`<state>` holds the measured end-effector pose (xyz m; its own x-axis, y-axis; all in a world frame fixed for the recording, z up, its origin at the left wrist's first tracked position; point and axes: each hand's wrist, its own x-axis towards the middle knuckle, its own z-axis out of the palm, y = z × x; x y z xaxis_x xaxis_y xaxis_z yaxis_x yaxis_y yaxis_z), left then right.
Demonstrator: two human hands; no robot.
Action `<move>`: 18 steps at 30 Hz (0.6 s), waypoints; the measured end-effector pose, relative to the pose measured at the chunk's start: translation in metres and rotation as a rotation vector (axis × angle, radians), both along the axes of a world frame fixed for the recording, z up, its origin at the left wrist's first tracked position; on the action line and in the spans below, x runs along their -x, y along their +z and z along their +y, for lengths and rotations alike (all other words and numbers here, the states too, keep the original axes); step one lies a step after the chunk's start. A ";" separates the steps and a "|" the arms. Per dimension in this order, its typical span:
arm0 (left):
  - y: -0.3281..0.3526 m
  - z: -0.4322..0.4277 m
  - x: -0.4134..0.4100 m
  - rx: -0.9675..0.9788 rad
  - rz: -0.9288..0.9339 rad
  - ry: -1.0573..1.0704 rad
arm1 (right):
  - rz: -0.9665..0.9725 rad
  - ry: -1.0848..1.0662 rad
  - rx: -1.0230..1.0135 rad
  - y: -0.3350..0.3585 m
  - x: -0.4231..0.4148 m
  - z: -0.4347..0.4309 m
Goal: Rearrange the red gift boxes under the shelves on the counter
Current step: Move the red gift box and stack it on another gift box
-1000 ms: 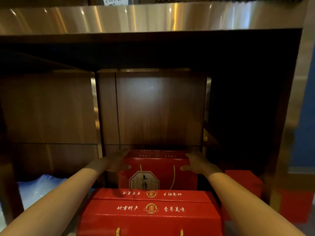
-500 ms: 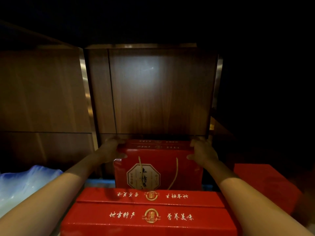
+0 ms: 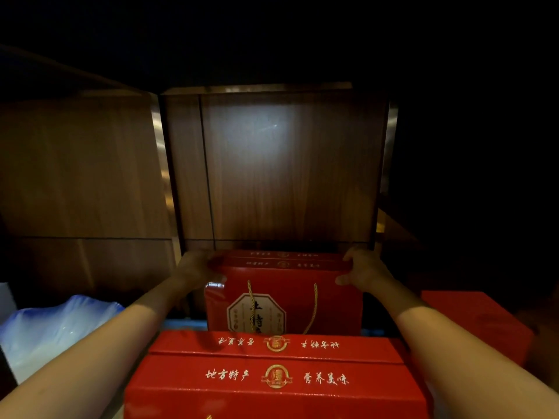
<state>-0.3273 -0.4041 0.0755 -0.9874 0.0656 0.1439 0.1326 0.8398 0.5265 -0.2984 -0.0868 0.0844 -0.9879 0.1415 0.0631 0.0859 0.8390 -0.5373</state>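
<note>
Red gift box (image 3: 284,291) upright, both hands gripping top corners.

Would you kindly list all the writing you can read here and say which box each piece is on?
"地方特产" and "营养美味": gold, on the near box top, either side of a round seal reading "禮".
The same phrases, upside down, on that top's far flap.
"土特": large characters on the octagonal label of the far box, held by the left hand and right hand; lower characters hidden.
Gold print on the far box's top: too blurred.

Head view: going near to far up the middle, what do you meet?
Near red gift box → upright red gift box gripped at its top corners by left hand and right hand → wooden back panel.
</note>
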 end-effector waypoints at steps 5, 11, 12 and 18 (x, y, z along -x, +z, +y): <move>0.003 -0.007 -0.014 -0.027 -0.026 0.013 | 0.015 0.035 -0.026 0.005 -0.009 -0.003; 0.007 -0.010 -0.041 -0.039 -0.054 0.023 | 0.030 0.047 -0.022 0.005 -0.029 0.003; 0.008 -0.009 -0.045 -0.036 -0.057 0.030 | 0.037 0.045 -0.020 0.004 -0.033 0.004; 0.012 -0.004 -0.067 -0.085 -0.117 0.030 | 0.045 0.035 -0.033 0.002 -0.058 0.009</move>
